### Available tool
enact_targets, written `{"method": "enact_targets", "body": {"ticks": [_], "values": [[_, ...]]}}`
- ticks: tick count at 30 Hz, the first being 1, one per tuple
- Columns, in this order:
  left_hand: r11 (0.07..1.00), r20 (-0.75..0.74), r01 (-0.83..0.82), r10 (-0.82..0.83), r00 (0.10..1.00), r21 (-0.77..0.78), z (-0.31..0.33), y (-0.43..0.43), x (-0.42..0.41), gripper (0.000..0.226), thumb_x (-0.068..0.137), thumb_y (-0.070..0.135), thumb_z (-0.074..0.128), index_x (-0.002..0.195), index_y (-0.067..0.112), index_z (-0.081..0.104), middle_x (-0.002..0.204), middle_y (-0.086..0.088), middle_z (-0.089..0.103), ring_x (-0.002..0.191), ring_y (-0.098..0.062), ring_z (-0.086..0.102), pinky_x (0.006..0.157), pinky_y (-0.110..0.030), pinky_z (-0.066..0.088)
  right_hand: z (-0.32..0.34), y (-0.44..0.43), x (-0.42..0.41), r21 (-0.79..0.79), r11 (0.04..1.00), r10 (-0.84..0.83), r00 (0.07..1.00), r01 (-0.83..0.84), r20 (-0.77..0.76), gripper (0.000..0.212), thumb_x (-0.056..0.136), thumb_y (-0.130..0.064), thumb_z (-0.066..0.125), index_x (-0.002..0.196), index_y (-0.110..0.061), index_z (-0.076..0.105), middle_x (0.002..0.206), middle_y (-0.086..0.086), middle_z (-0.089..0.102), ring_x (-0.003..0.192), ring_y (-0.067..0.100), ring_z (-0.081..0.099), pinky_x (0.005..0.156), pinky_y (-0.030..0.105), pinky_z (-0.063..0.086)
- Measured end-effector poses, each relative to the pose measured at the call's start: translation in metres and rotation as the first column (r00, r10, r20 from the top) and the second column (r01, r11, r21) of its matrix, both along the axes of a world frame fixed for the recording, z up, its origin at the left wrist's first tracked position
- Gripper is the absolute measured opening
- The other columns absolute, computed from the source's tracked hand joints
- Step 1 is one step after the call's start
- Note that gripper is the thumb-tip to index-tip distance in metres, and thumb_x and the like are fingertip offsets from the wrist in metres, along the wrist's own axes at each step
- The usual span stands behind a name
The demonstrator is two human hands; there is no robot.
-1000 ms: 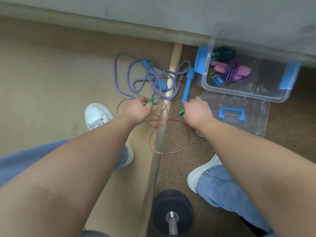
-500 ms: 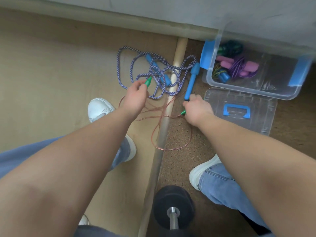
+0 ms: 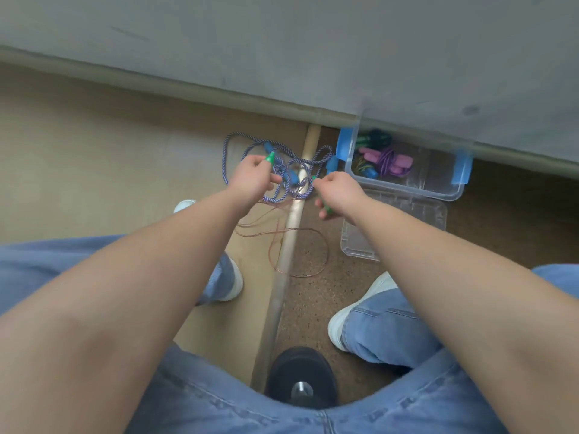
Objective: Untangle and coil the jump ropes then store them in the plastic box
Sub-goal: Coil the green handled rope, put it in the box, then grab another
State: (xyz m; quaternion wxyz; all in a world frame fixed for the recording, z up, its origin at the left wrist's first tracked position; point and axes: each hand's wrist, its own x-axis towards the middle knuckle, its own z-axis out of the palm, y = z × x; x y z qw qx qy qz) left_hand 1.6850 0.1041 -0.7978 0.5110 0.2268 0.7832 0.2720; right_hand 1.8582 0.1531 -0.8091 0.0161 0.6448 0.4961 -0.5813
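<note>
My left hand [image 3: 252, 178] grips one green handle [image 3: 269, 158] of a thin copper-coloured jump rope [image 3: 300, 255], whose loops trail down to the floor. My right hand [image 3: 336, 191] holds the other green handle [image 3: 326, 208]. Both hands are raised above a tangled blue-and-white braided rope [image 3: 238, 145] with blue handles lying on the floor. The clear plastic box [image 3: 438, 191] with blue latches stands to the right by the wall. It holds coiled ropes with pink, purple and blue parts.
The box's clear lid [image 3: 357, 245] lies on the floor in front of it. A wooden strip [image 3: 291, 227] divides light flooring from brown cork. A black dumbbell [image 3: 300, 377] sits between my feet. White shoes [image 3: 344, 321] flank the rope.
Both hands have lifted away from the floor with the green handles, pulling the thin rope up. The view has risen and backed off, as if I am standing up.
</note>
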Motion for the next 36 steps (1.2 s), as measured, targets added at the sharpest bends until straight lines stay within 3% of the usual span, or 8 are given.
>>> {"method": "enact_targets", "body": {"ticks": [6,11,16,19,25,29,33,36], "values": [[0.994,0.003,-0.024,0.024,1.000,0.105,0.059,-0.010,0.010,0.017,0.099,0.021,0.037,0.098,0.024,0.054,0.079,0.001,0.065,0.061,-0.015,0.049,0.056,-0.027,0.035,0.062,-0.004,0.005,0.117,0.989,-0.083,0.992,0.093,-0.090,0.023,0.104,-0.027,0.045,0.088,-0.014,0.053,0.085,0.011,0.062,0.046,0.021,0.049,0.070,0.052,0.061],[0.981,0.015,-0.110,0.109,0.994,0.160,0.108,-0.012,0.016,0.013,0.086,0.020,0.042,0.080,0.021,0.053,0.074,0.000,0.049,0.055,-0.019,0.039,0.059,-0.026,0.037,0.112,-0.001,0.001,0.170,0.973,-0.124,0.976,0.154,-0.178,0.009,0.099,-0.017,0.052,0.094,-0.011,0.055,0.072,0.010,0.051,0.038,0.018,0.043,0.048,0.025,0.048],[0.978,0.091,-0.083,0.067,0.994,0.193,0.157,-0.010,0.031,0.016,0.089,0.017,0.048,0.079,0.018,0.060,0.076,0.000,0.065,0.064,-0.018,0.055,0.060,-0.024,0.038,0.165,-0.002,-0.009,0.121,0.966,-0.175,0.920,0.230,-0.352,0.005,0.099,-0.015,0.054,0.096,-0.011,0.054,0.067,0.008,0.051,0.042,0.016,0.045,0.050,0.028,0.052],[0.984,0.203,0.074,-0.106,0.973,0.159,0.180,-0.020,0.039,0.014,0.095,0.017,0.051,0.095,0.019,0.065,0.064,0.005,0.064,0.042,-0.005,0.055,0.046,-0.019,0.035,0.188,-0.010,-0.004,0.136,0.981,-0.083,0.930,0.139,-0.357,0.010,0.102,-0.018,0.048,0.104,-0.011,0.055,0.075,0.009,0.057,0.053,0.020,0.055,0.056,0.031,0.055],[0.960,0.431,0.097,-0.207,0.878,0.264,0.192,-0.024,0.035,0.022,0.094,-0.003,0.060,0.112,0.008,0.065,0.102,-0.014,0.075,0.089,-0.027,0.075,0.075,-0.032,0.062,0.209,-0.036,0.021,0.142,0.988,0.105,0.949,-0.065,-0.296,0.025,0.105,-0.025,0.046,0.124,-0.012,0.056,0.111,0.016,0.070,0.089,0.030,0.074,0.067,0.042,0.063],[0.910,0.331,0.210,-0.334,0.882,0.359,0.180,-0.031,0.036,0.028,0.093,0.008,0.066,0.121,0.012,0.068,0.108,-0.013,0.075,0.096,-0.025,0.074,0.089,-0.036,0.059,0.203,-0.053,0.025,0.104,0.995,0.037,0.921,0.004,-0.388,0.025,0.107,-0.029,0.046,0.129,-0.019,0.053,0.122,0.014,0.066,0.098,0.031,0.069,0.079,0.052,0.062],[0.866,0.163,0.291,-0.382,0.910,0.407,0.176,-0.032,0.046,0.020,0.085,0.020,0.069,0.099,0.031,0.079,0.109,-0.022,0.072,0.092,-0.032,0.071,0.097,-0.050,0.053,0.201,-0.052,0.029,0.162,0.987,0.083,0.922,-0.023,-0.377,0.025,0.110,-0.023,0.034,0.123,-0.021,0.054,0.109,0.011,0.066,0.086,0.024,0.067,0.083,0.050,0.059],[0.826,-0.166,0.394,-0.357,0.919,0.403,0.165,-0.026,0.051,0.023,0.080,0.028,0.064,0.097,0.033,0.078,0.092,-0.003,0.076,0.089,-0.022,0.071,0.091,-0.041,0.057,0.203,-0.052,0.038,0.137,0.988,0.119,0.920,-0.072,-0.374,0.027,0.110,-0.022,0.030,0.122,-0.019,0.054,0.102,0.014,0.066,0.077,0.022,0.069,0.078,0.045,0.060]]}}
